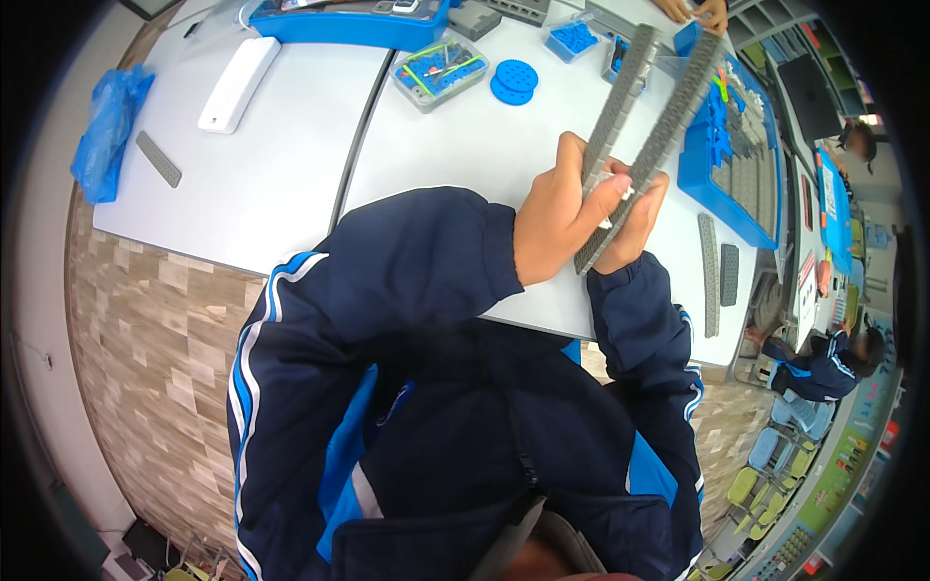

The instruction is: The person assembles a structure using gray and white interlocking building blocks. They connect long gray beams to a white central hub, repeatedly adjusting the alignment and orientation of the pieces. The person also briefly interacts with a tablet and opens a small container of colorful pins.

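Two long grey perforated building beams slant up and away in front of me. The left beam [620, 97] and the longer right beam [673, 116] lie side by side with a gap between them. Small white pieces [629, 193] show between my fingers at their near part; their exact kind I cannot make out. My left hand [552, 225] is closed round the left beam, its thumb pressing on the white pieces. On the other side my right hand [639, 228] grips the right beam near its lower end, its fingers partly hidden behind it.
A blue bin [712, 174] of grey and blue parts stands at right, with loose grey beams [709, 276] near it. Farther off are a parts box [441, 73], blue discs [513, 82] and another person's hands [712, 15]. A white case [239, 85] and blue bag [108, 136] lie left.
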`<state>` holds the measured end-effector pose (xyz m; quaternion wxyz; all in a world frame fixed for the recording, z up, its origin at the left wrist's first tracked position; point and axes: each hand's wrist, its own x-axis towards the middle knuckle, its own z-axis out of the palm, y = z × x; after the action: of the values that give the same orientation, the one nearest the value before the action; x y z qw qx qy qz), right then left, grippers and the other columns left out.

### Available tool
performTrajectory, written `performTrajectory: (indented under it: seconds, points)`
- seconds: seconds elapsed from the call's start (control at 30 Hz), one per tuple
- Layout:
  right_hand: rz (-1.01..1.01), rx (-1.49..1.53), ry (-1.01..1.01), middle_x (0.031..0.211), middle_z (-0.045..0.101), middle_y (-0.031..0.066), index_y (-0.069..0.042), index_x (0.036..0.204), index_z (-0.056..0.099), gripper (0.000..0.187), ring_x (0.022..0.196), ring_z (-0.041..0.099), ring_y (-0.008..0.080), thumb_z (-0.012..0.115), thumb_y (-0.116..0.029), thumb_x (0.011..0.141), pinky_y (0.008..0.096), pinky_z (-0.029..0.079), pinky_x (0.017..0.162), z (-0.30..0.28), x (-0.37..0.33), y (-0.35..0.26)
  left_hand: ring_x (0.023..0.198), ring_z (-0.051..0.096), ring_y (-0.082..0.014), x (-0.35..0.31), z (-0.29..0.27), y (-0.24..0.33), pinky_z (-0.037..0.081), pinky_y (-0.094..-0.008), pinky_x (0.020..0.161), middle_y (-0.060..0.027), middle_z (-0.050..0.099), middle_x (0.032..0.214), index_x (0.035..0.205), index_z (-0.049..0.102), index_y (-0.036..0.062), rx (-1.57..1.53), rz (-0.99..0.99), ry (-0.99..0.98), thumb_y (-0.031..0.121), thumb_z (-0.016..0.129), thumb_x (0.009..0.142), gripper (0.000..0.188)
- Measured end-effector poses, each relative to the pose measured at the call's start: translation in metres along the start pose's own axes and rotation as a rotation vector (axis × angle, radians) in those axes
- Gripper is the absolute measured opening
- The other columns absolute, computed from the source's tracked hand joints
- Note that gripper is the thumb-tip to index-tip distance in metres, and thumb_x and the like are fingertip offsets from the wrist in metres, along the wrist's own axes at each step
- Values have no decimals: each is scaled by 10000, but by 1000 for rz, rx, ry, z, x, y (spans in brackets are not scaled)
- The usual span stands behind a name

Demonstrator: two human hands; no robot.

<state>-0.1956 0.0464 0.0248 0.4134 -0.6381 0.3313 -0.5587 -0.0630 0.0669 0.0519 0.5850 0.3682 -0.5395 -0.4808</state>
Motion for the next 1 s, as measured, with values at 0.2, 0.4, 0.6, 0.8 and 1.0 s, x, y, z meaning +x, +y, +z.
performTrajectory:
  seconds: [0.2, 0.4, 0.6, 0.8, 1.0]
  points:
    - [-106, 28, 94, 1143, 591, 212, -31, 1215, 344, 669, 1007, 599, 222, 407, -657, 987, 393, 501, 887, -7, -16, 9, 990, 699, -256, -11, 3, 7, 517, -356, 897, -198, 677, 1169, 1122, 406, -6, 44, 115, -116, 246, 587, 1021, 326]
    - [-54, 362, 97, 1187, 607, 169, 39, 1314, 418, 888, 1005, 650, 246, 512, -740, 898, 370, 555, 851, -20, -21, 23, 1086, 679, -306, -11, 9, 6, 388, -449, 1119, -241, 650, 1184, 1211, 399, -64, 221, 450, -128, 248, 664, 976, 472]
    - [-61, 267, 29, 1196, 613, 186, 46, 1332, 439, 880, 1036, 642, 257, 513, -722, 909, 372, 535, 861, -25, -24, 9, 1187, 628, -336, -12, 15, 17, 280, -659, 1144, -176, 606, 1254, 1248, 444, -41, 184, 515, -120, 188, 741, 906, 507]
    - [-99, 269, -7, 1193, 611, 183, 40, 1326, 450, 863, 1045, 637, 264, 507, -718, 917, 379, 530, 870, -28, -21, 10, 1179, 633, -335, -11, 17, 21, 318, -649, 1127, -166, 608, 1242, 1254, 446, -39, 222, 539, -96, 184, 780, 874, 554]
    - [-50, 265, 94, 1205, 616, 186, 47, 1336, 449, 896, 1036, 646, 258, 516, -735, 904, 380, 541, 868, -22, -25, 7, 1157, 642, -338, -14, 15, 23, 332, -641, 1124, -172, 604, 1246, 1268, 437, -41, 221, 493, -107, 163, 736, 904, 513]
